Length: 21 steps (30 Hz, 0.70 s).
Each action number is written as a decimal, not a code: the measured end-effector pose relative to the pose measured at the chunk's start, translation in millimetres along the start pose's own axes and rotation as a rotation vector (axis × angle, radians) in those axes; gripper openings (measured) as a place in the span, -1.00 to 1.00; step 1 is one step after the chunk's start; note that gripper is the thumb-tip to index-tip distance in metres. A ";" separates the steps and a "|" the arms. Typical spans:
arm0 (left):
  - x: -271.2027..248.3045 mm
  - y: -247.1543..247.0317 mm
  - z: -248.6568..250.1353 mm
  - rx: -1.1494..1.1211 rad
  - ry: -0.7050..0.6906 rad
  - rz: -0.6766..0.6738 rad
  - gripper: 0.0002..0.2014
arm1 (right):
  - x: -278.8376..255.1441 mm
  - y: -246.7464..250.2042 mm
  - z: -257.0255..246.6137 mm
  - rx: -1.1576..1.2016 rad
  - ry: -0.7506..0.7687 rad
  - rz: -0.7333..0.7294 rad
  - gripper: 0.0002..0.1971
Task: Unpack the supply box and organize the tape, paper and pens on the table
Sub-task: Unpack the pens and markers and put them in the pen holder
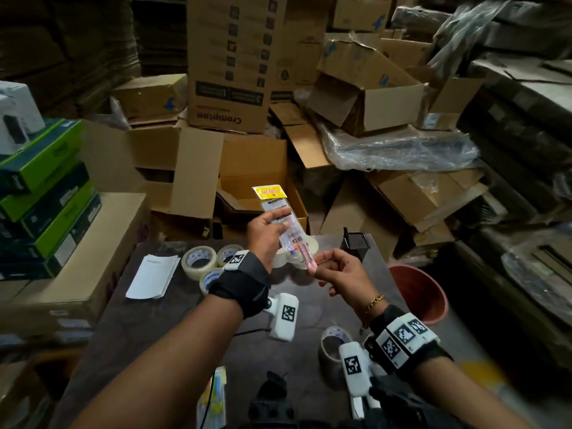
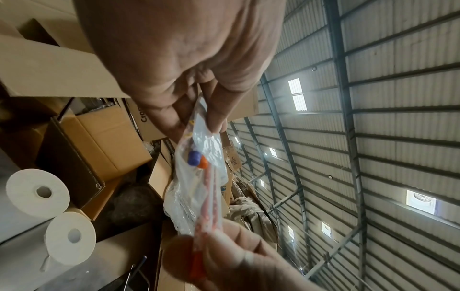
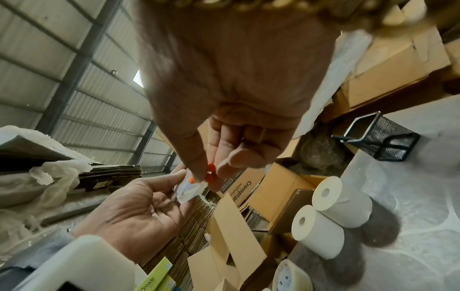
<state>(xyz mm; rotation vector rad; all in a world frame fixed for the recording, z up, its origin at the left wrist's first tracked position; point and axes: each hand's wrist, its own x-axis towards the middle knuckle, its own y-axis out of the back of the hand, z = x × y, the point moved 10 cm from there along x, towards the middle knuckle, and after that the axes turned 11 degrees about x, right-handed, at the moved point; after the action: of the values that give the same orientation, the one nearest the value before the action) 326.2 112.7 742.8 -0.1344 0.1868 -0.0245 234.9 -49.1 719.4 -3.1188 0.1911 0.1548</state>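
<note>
My left hand (image 1: pixel 277 219) holds up a clear pen packet (image 1: pixel 274 205) with a yellow header above the far side of the dark table (image 1: pixel 173 329). My right hand (image 1: pixel 323 263) pinches the end of an orange-pink pen (image 1: pixel 309 258) that sticks out of the packet's lower end. In the left wrist view the pen (image 2: pixel 208 204) runs from the packet (image 2: pixel 199 141) down into the right hand's fingers (image 2: pixel 239 254). Clear tape rolls (image 1: pixel 198 260) and a white paper stack (image 1: pixel 153 275) lie on the table at left. A black mesh pen holder (image 1: pixel 356 244) stands at the far edge.
A brown tape roll (image 1: pixel 335 345) lies near my right wrist, and another pen packet (image 1: pixel 213 394) lies at the near edge. White paper rolls (image 3: pixel 341 198) stand under my hands. A red bucket (image 1: pixel 418 292) sits right of the table. Cardboard boxes (image 1: pixel 235 63) are piled all around.
</note>
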 end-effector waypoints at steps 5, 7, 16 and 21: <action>5.8 -1.9 -8.6 0.013 0.023 -0.027 -0.67 | 10.9 3.8 -22.4 -0.218 0.209 0.094 -0.84; 7.3 -5.1 -15.8 0.041 0.039 -0.048 -0.67 | 17.3 0.6 -20.1 -0.209 0.179 0.064 -0.90; 18.9 -45.1 -61.2 0.123 0.105 -0.119 -0.66 | 34.2 12.3 27.9 0.028 -0.149 -0.111 -0.85; 36.7 -72.5 -69.8 0.123 0.124 -0.090 -0.65 | 45.0 43.9 49.2 0.103 -0.239 -0.182 -0.81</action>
<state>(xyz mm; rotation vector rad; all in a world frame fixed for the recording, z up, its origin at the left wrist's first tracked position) 348.4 30.4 677.9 -0.0181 0.3019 -0.1335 269.2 -97.2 665.7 -2.9605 -0.0852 0.4927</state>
